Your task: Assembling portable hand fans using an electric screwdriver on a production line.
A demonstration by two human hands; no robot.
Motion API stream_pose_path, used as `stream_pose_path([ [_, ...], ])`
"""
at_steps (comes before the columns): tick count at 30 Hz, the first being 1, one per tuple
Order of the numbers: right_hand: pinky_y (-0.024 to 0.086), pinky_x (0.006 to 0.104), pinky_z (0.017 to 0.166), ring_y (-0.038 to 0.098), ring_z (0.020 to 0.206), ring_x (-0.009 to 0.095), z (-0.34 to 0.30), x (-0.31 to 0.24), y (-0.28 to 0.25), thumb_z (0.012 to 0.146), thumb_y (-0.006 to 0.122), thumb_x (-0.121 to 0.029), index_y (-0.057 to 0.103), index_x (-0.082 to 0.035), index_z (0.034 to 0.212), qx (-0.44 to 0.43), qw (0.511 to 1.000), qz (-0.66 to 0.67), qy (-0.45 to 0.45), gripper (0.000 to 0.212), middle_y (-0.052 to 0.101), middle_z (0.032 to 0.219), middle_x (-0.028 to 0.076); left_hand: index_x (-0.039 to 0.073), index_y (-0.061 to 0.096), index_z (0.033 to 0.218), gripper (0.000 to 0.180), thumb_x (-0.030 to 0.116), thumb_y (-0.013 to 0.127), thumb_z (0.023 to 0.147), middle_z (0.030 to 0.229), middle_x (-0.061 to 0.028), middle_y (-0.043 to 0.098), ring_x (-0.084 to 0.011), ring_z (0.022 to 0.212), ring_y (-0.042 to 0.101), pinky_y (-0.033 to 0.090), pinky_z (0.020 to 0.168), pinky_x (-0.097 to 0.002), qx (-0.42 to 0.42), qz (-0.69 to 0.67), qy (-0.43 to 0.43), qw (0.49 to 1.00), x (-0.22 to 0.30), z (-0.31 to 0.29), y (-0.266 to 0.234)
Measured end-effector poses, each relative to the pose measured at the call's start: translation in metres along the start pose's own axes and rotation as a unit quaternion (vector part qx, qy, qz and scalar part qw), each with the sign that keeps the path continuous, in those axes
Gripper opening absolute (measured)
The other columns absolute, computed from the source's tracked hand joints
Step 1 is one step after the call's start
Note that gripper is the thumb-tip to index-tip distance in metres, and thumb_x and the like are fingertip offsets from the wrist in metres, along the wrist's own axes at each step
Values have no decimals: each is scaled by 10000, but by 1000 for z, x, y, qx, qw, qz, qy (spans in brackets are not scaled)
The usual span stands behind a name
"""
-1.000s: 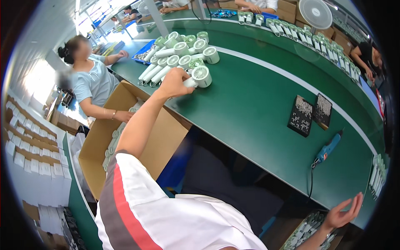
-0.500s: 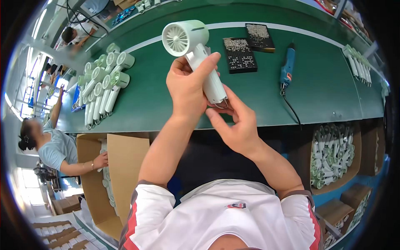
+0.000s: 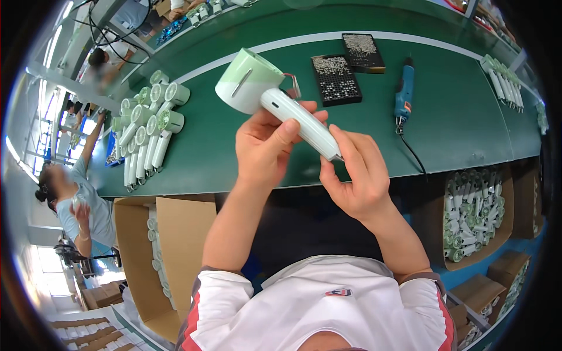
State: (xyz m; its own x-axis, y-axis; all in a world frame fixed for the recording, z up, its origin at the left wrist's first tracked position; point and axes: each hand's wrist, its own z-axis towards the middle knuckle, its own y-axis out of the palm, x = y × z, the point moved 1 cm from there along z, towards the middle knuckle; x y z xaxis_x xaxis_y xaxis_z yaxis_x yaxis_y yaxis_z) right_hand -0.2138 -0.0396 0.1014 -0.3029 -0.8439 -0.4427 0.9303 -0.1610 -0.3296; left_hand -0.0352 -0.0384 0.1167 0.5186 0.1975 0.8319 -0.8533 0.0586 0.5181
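Observation:
I hold a small hand-held fan with a pale green round head and a white handle up over the green bench. My left hand wraps the middle of the handle, thumb on top. My right hand pinches the lower end of the handle between fingers and thumb. The fan's head is tilted to the upper left, its side toward me.
A row of similar fans lies at the bench's left. Two black trays of small parts and a blue electric screwdriver lie beyond my hands. Cardboard boxes with fans stand at left and right. Another person works at left.
A second ago my left hand reached to the row of fans at left. It brought one fan to the middle, both hands took it, and it has since turned from face-on to sideways.

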Motion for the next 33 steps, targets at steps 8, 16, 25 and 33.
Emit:
stream_pose_path([
  [8,562,402,730,670,845,353,-2,-9,0,828,801,-3,622,127,1231,-26,999,-36,-29,460,671,1047,210,-77,536,1375,484,59,725,951,1217,-241,688,-388,1121,704,588,979,-520,14,-9,39,999,-8,-11,-7],
  [16,598,312,779,715,860,204,-25,-8,18,1021,652,-75,613,111,1309,-64,899,298,315,345,713,1010,150,-99,586,1274,431,86,761,926,1141,-207,709,-288,985,726,597,904,-425,42,16,-64,997,-1,-6,-7],
  [25,623,326,797,742,896,212,-28,14,26,1079,572,-163,613,80,1344,-35,755,476,450,362,734,1106,192,-85,695,1093,313,134,807,899,993,-129,749,-175,875,726,590,745,-305,32,203,-109,973,4,18,0],
  [33,620,340,785,742,944,223,30,92,-51,1018,608,-62,644,28,1321,-112,960,43,254,318,741,1141,176,-83,679,1152,342,176,754,941,1047,-174,747,-282,932,762,638,788,-407,68,207,-184,958,8,70,-39],
])
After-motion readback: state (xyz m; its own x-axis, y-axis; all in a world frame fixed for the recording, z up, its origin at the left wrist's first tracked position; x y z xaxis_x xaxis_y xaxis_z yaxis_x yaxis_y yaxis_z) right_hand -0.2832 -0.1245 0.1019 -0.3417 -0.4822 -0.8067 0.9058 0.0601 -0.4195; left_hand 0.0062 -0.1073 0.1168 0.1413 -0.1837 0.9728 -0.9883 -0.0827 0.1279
